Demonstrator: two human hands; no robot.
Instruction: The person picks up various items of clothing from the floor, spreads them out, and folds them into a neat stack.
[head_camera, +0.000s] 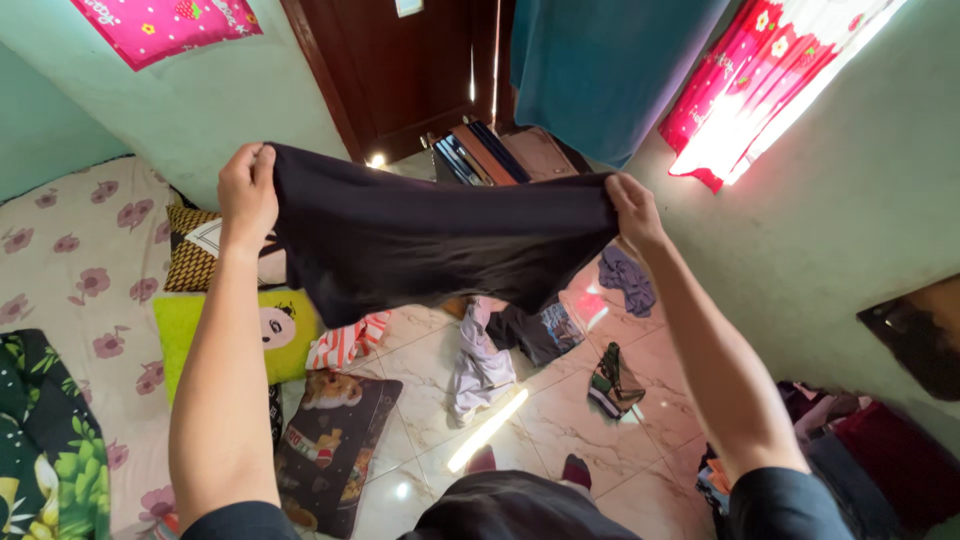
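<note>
Room: pale green plastered walls (850, 230) are enclosing a glossy cream tiled floor (540, 420), which is being lit by sun through a pink flowered curtain (770, 70); a dark brown wooden door (400, 70) is being shown at the far end.

Item 1. Floor mattress with a cream sheet printed in mauve flowers (80, 260), being kept along the left wall. Cushions are being lined up at its edge: one woven yellow-and-black (190, 255), one lime green with a cartoon face (250, 335), one dark with a printed picture (335, 445).

Item 2. Large teal cloth (600, 70), being hung from above near the door.

Item 3. Plain black soft-fabric garment (430, 240), being held up in the air at chest height, well above the floor, between both hands. It is being stretched by its upper edge so that it is hanging flat and open, presumably for inspection or squaring up. The cloth is looking smooth, matt and unpatterned, the lower edge sagging in a curve toward the left.

Item 4. Loose clothes being left scattered on the tiles: a pale grey piece (478, 365), a dark printed piece (540, 330), a blue-grey piece (628, 280), a striped red-and-white piece (345, 345).

Item 5. Left hand (247, 190), being clenched on the garment's left top corner.

Item 6. Right hand (632, 212), being pinched closed on the right top corner.
</note>
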